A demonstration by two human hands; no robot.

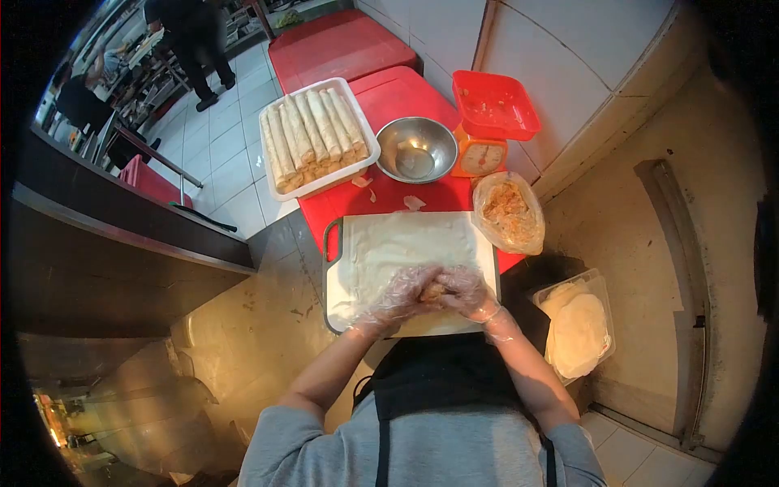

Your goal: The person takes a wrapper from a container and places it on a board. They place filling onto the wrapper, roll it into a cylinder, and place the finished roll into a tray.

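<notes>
My left hand (pixel 404 297) and my right hand (pixel 466 290), both in clear plastic gloves, are closed together around a lump of brownish filling (pixel 434 293). They are over the near half of a white cutting board (pixel 479 235) with a dark edge and a handle cutout. A thin pale wrapper sheet (pixel 389 243) appears to lie flat across the board. Right of the board's far corner, an open plastic bag of orange filling (pixel 510 213) rests on the red surface. My fingers hide much of the lump.
A white tray (pixel 286 193) of long rolls (pixel 312 134) stands at the far left, beside a steel bowl (pixel 416 150). An orange scale (pixel 480 156) carries a red basin (pixel 497 105). A plastic container (pixel 604 300) of round wrappers (pixel 578 329) is at right. Two people (pixel 188 40) are in the background.
</notes>
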